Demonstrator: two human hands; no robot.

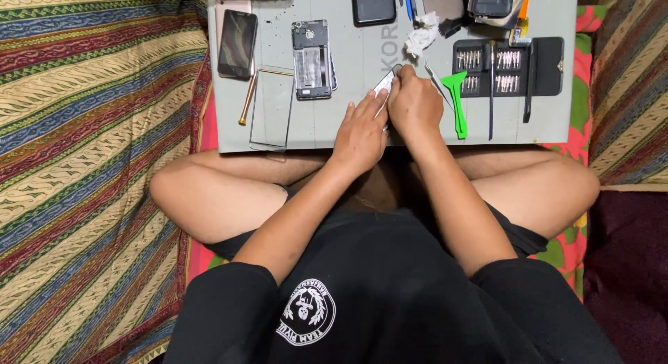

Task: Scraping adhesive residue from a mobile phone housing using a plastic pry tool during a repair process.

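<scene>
Both of my hands meet over the grey work mat in front of my crossed legs. My left hand and my right hand together hold a small white flat part, mostly hidden by the fingers. An opened phone body with its insides showing lies just left of the hands. A clear glass panel rests on the mat near the front left.
A dark phone, a brass-coloured tool, a green plastic pry tool, tweezers, a black case of screwdriver bits, a crumpled white tissue and another black phone lie on the mat. Striped patterned cloth covers the floor.
</scene>
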